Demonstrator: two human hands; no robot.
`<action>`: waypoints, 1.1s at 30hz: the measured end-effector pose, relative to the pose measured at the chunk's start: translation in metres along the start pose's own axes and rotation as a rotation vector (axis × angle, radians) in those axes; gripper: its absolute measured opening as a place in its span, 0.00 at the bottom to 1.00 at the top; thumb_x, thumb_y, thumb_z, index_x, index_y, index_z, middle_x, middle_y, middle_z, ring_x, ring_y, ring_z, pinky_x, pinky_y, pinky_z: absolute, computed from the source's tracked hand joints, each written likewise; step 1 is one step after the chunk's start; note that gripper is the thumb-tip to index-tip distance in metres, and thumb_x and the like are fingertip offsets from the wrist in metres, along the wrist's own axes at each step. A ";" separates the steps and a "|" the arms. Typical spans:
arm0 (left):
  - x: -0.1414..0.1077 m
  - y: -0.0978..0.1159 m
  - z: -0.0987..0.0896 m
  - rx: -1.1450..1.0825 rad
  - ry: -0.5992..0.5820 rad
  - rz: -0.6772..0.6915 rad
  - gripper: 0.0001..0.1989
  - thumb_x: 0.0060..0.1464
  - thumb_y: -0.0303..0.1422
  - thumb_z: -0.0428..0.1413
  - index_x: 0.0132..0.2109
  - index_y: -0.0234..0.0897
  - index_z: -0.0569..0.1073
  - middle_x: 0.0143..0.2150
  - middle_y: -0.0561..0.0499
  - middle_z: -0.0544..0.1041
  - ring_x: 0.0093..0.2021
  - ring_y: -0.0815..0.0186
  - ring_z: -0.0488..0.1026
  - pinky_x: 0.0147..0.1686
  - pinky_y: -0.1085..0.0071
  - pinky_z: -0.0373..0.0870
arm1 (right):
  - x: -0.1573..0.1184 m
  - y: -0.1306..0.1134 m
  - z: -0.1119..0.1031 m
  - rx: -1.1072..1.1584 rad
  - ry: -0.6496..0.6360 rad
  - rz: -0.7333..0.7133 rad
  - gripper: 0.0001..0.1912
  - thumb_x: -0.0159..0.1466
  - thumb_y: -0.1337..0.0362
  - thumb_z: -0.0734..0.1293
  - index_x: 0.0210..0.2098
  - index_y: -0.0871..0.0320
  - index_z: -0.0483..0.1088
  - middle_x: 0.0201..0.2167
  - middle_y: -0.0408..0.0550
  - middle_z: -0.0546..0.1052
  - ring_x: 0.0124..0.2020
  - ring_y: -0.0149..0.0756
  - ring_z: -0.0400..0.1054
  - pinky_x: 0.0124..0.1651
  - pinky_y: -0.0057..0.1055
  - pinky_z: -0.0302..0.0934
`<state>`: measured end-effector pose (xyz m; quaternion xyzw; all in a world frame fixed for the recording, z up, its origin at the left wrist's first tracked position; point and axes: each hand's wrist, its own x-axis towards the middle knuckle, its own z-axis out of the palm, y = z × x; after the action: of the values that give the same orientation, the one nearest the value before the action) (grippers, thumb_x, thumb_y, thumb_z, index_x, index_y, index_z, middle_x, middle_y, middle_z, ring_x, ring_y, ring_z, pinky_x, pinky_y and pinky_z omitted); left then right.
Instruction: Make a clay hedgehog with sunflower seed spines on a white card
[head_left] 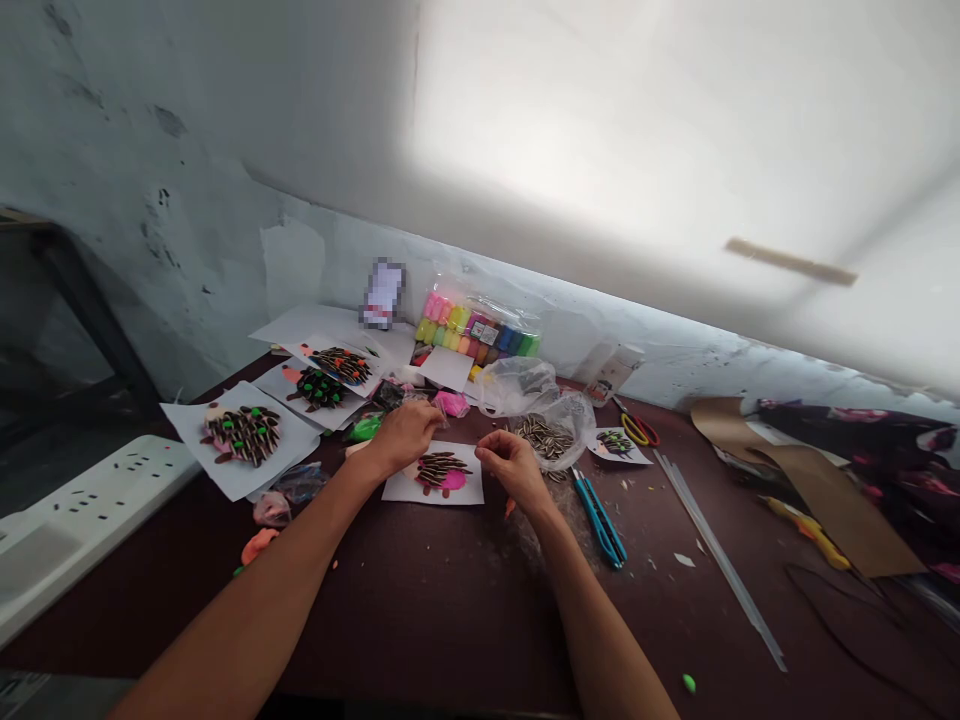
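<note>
The pinched right hand sat beside a clear plastic bag of sunflower seeds; the left hand curled, its hold unclear.

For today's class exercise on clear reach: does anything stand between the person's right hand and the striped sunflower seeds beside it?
Only the clear plastic bag seems to: its thin film appears to wrap the striped sunflower seeds on the side nearest the right hand. No other object shows between them.
</note>
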<state>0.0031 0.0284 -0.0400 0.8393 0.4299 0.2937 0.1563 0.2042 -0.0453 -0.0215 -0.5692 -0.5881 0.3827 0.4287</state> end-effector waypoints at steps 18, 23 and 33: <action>-0.002 -0.002 0.004 0.052 -0.024 0.019 0.15 0.55 0.25 0.49 0.40 0.37 0.80 0.40 0.43 0.78 0.44 0.57 0.74 0.49 0.64 0.69 | -0.035 -0.001 0.002 -0.375 0.031 -0.066 0.04 0.53 0.66 0.68 0.26 0.56 0.76 0.25 0.43 0.74 0.27 0.31 0.63 0.34 0.27 0.55; -0.002 -0.002 0.004 0.099 -0.050 0.009 0.15 0.55 0.24 0.49 0.40 0.37 0.81 0.41 0.43 0.79 0.44 0.56 0.74 0.48 0.63 0.69 | -0.039 -0.008 0.008 -0.499 0.056 -0.049 0.04 0.56 0.69 0.69 0.27 0.55 0.77 0.28 0.43 0.75 0.30 0.32 0.66 0.52 0.38 0.54; -0.002 0.001 0.000 0.107 -0.074 -0.005 0.14 0.53 0.24 0.51 0.41 0.36 0.81 0.40 0.43 0.79 0.45 0.56 0.74 0.48 0.64 0.70 | -0.042 -0.009 0.013 -0.561 0.034 -0.106 0.06 0.58 0.71 0.67 0.29 0.57 0.77 0.29 0.44 0.74 0.30 0.30 0.66 0.42 0.28 0.57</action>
<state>0.0032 0.0257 -0.0404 0.8556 0.4412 0.2386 0.1277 0.1887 -0.0871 -0.0203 -0.6404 -0.6925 0.1727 0.2837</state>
